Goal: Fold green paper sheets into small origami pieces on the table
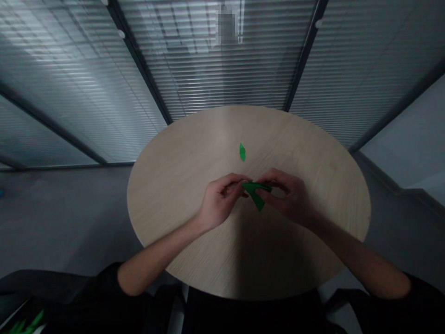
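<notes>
Between my two hands is a piece of folded green paper [256, 195], held above the middle of the round table. My left hand [222, 197] pinches its left end between thumb and fingers. On the other side my right hand [290, 195] grips it, the thumb in front and the fingers behind. One pointed flap of the paper hangs down between the hands. A small green piece [242, 152] lies on the tabletop beyond my hands, touching neither of them. The parts of the paper behind my fingers are hidden.
The round wooden table [167, 185] stands before me, with a shadow falling on its near side. Glass panels with blinds [222, 79] rise behind it. Several bright green pieces [29, 322] show at the lower left, beside a dark chair [41, 283].
</notes>
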A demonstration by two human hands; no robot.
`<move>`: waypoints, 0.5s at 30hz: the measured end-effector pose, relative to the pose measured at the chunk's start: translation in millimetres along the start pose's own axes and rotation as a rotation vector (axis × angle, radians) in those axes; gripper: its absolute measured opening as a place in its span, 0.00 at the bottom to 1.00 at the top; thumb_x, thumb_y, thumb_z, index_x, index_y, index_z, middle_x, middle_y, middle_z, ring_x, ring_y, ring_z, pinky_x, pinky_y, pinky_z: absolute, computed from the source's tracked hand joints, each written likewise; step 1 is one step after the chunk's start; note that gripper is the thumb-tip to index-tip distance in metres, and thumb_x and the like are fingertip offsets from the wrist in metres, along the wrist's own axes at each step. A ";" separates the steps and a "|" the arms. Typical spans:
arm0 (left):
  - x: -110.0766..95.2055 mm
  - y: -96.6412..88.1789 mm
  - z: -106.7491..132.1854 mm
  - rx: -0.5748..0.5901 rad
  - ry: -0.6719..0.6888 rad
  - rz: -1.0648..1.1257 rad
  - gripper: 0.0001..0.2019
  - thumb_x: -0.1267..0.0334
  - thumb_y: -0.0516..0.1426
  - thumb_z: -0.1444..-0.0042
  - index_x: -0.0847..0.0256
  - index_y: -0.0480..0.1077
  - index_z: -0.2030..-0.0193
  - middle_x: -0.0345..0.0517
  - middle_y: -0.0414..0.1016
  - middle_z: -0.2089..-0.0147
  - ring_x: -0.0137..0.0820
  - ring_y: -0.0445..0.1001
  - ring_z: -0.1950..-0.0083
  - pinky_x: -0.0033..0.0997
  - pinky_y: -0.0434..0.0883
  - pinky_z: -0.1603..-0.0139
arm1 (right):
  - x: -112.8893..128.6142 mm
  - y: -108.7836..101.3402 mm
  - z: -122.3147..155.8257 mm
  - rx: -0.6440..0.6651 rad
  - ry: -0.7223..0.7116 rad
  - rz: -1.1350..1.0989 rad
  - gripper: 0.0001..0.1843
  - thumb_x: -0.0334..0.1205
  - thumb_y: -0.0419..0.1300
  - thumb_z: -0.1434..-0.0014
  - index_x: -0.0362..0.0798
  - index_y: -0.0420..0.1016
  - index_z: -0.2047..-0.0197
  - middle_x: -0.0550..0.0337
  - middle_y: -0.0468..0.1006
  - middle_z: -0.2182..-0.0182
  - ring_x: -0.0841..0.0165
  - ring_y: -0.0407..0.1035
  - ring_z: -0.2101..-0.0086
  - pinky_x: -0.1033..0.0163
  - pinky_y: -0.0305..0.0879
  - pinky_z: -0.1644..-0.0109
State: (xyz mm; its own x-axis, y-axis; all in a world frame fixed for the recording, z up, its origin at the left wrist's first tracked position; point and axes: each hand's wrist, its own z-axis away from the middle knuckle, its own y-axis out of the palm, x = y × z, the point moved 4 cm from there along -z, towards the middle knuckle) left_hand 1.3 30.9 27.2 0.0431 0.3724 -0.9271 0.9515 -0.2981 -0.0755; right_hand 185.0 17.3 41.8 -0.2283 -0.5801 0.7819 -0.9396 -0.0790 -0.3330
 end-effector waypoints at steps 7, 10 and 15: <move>-3.4 1.4 2.2 0.062 0.048 -0.013 0.12 0.60 0.55 0.29 0.63 0.78 0.51 0.52 0.83 0.56 0.32 0.84 0.61 0.29 0.83 0.59 | -0.5 -1.0 0.3 -0.039 -0.015 0.023 0.03 0.38 0.67 0.38 0.50 0.80 0.59 0.60 0.82 0.67 0.70 0.76 0.68 0.64 0.76 0.62; -2.4 1.8 2.4 0.062 0.042 -0.027 0.11 0.60 0.58 0.32 0.62 0.78 0.50 0.51 0.83 0.55 0.32 0.84 0.61 0.29 0.83 0.59 | 1.2 -1.5 0.1 -0.056 -0.031 0.066 0.03 0.38 0.67 0.38 0.50 0.80 0.60 0.60 0.82 0.67 0.69 0.75 0.68 0.63 0.75 0.63; -0.9 1.1 0.7 0.004 0.000 -0.033 0.07 0.61 0.62 0.36 0.63 0.80 0.57 0.48 0.83 0.59 0.30 0.83 0.64 0.28 0.83 0.62 | 6.3 -1.3 0.3 -0.080 -0.127 0.168 0.02 0.38 0.67 0.38 0.52 0.79 0.60 0.61 0.80 0.68 0.69 0.74 0.69 0.61 0.73 0.63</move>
State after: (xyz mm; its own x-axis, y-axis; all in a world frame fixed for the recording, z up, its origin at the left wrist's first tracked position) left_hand 2.1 29.7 27.7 0.0118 0.3820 -0.9241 0.9511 -0.2894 -0.1076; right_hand 184.8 13.4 46.9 -0.3536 -0.6779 0.6446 -0.9096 0.0885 -0.4059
